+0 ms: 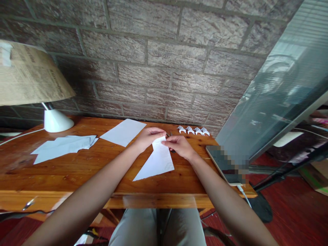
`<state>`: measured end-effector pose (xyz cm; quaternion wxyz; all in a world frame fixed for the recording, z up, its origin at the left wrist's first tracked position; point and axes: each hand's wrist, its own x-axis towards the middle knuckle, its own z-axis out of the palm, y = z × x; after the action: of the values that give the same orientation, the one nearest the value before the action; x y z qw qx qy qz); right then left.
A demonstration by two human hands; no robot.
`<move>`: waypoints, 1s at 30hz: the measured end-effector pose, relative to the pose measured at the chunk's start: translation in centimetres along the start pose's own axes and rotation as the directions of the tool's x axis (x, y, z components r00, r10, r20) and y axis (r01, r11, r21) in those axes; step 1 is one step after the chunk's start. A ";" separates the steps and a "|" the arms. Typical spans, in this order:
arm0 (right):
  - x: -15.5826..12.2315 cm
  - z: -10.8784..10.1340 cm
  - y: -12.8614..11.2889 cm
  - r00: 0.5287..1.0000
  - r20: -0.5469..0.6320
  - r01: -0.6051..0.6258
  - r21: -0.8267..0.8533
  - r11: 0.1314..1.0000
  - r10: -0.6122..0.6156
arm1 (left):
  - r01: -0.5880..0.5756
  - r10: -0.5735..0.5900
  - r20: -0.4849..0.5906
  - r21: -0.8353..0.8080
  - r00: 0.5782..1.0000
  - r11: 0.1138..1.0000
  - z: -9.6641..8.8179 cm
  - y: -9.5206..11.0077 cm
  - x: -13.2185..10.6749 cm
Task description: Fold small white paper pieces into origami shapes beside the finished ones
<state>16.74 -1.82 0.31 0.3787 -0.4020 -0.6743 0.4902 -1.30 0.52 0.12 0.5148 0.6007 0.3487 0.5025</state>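
Observation:
A folded sheet of white paper [159, 160] is between my hands at the middle of the desk. Its lower part spreads into a slanted shape near the wood, and the upper part is narrow. My left hand [148, 137] pinches the top edge of the sheet, fingers closed. On the other side, my right hand [179, 146] grips the upper right edge between thumb and fingers. Dark-handled scissors [173, 150] lie behind my right hand, mostly hidden by it. Faint marks show on the paper's right part.
Small folded paper pieces [193, 130] stand in a row by the wall. A blank sheet [123, 132] and a stack of papers [64, 147] lie left. A lamp [58, 120] stands far left; a tablet [222, 164] with a cable lies right on the desk [107, 176].

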 end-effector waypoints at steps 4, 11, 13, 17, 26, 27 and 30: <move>0.0 -0.4 -0.1 0.999 -0.044 -0.005 0.019 1.000 0.006 | 0.042 -0.042 0.046 0.003 0.998 0.999 -0.1 0.0 0.0; 0.1 -0.5 0.1 1.000 -0.017 -0.018 -0.006 1.000 0.018 | -0.018 0.013 0.069 0.083 0.998 0.996 0.0 0.1 -0.2; 0.1 -0.4 0.2 1.000 -0.005 -0.026 -0.005 1.000 0.026 | -0.029 0.023 0.065 0.099 0.998 0.995 0.0 0.1 -0.2; 0.0 -0.4 0.1 0.999 0.016 -0.041 -0.004 0.999 0.041 | -0.031 0.028 0.026 0.119 0.999 0.992 0.1 0.2 -0.2; -0.3 -0.3 -0.6 0.999 0.032 -0.031 0.033 0.999 0.030 | 0.016 -0.024 0.080 0.100 0.997 0.995 0.6 0.0 -0.5; -0.2 -0.4 -0.6 0.999 0.029 -0.025 0.037 0.999 0.024 | 0.030 -0.037 0.086 0.076 0.996 0.997 0.6 0.0 -0.5; -0.1 -0.5 -0.6 0.999 0.034 -0.009 0.040 0.999 0.008 | 0.055 -0.057 0.090 0.022 0.994 0.998 0.7 -0.1 -0.5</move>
<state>17.13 -1.87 0.94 0.3734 -0.3888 -0.6688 0.5120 -0.74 -0.15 -0.05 0.5381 0.6180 0.3465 0.4566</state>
